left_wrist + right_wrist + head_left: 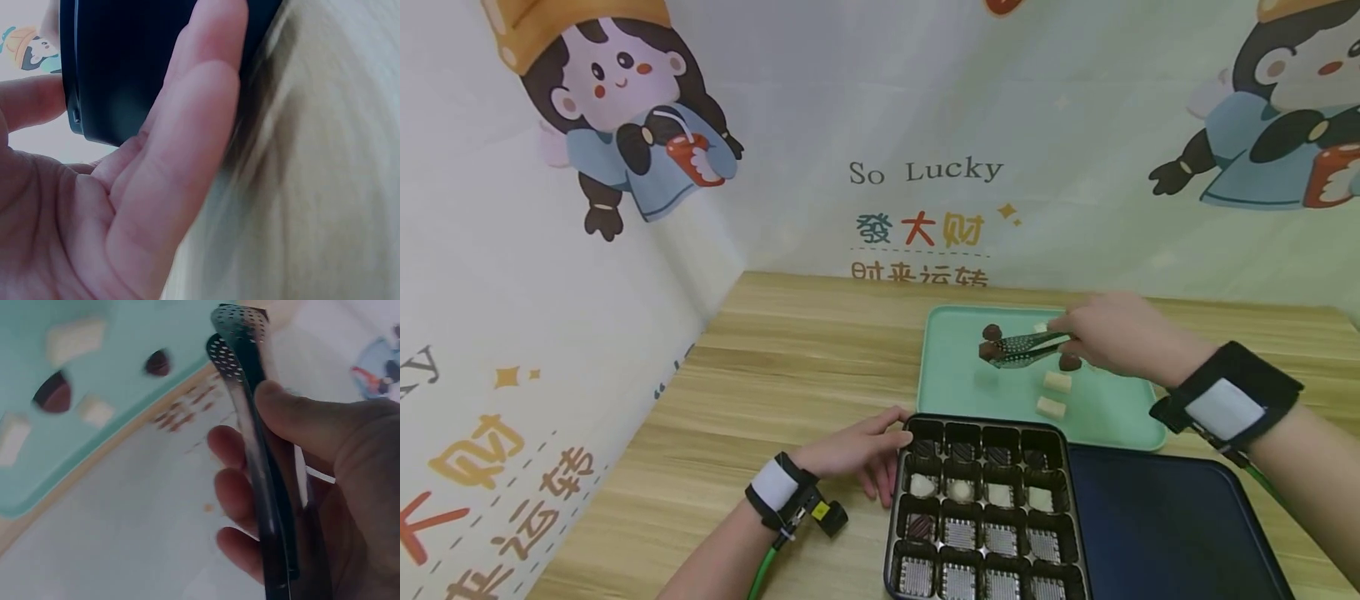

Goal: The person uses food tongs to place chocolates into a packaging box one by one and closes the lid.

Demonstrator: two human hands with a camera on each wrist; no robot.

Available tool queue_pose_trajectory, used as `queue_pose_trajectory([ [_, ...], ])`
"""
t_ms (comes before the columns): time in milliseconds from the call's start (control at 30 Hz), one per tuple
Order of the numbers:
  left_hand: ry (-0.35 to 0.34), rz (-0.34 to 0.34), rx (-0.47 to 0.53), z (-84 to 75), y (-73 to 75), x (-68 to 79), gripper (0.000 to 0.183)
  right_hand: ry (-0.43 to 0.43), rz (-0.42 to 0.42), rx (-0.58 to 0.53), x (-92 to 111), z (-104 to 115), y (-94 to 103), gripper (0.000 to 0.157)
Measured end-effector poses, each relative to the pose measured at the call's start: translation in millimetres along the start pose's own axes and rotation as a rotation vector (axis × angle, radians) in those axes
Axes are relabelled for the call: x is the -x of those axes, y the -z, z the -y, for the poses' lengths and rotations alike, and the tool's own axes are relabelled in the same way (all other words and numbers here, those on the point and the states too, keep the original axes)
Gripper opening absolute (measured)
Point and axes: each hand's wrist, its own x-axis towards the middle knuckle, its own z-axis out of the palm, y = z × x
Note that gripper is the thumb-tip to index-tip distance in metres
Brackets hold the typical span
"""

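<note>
My right hand (1116, 333) grips a pair of perforated metal tongs (253, 425) over the mint-green tray (951, 392). At the tongs' tips, in the head view, is a dark chocolate (990, 351). Another dark chocolate (992, 332) lies just behind it on the tray. My left hand (861, 454) holds the left side of a black compartment box (891, 533), thumb at the rim and fingers along the outer wall (112, 75). Dark chocolates (997, 456) sit in its back row, white ones (961, 490) in the second row. A striped dark chocolate (920, 527) occupies the third row's left compartment.
White chocolate blocks (1057, 382) and a dark chocolate (1070, 362) lie on the tray near my right hand. A dark blue lid or flat tray (1165, 525) lies right of the box. A printed cloth (820, 108) hangs behind the wooden table (790, 358).
</note>
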Motion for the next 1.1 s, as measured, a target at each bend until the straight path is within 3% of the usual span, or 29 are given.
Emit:
queue_pose_trajectory([
  [233, -0.01, 0.003, -0.006, -2.1, 2.5, 1.3, 0.041, 0.154, -0.04, 0.01, 32.6, 41.6, 20.5, 0.013],
  [467, -0.013, 0.005, -0.01, -0.3, 2.2, 0.7, 0.039, 0.278, 0.022, 0.016, 44.0, 78.6, 24.5, 0.013],
  [800, -0.008, 0.009, -0.012, 0.2, 1.1, -0.9, 0.039, 0.325, 0.132, 0.018, 40.6, 113.2, 21.2, 0.015],
  [933, -0.007, 0.006, -0.013, 0.4, 1.0, -1.2, 0.039, 0.352, 0.106, 0.064, 37.0, 123.0, 21.8, 0.029],
  [1100, -0.007, 0.006, -0.01, -0.3, 0.2, -0.8, 0.039, 0.378, 0.059, 0.198, 29.5, 138.1, 24.2, 0.039],
])
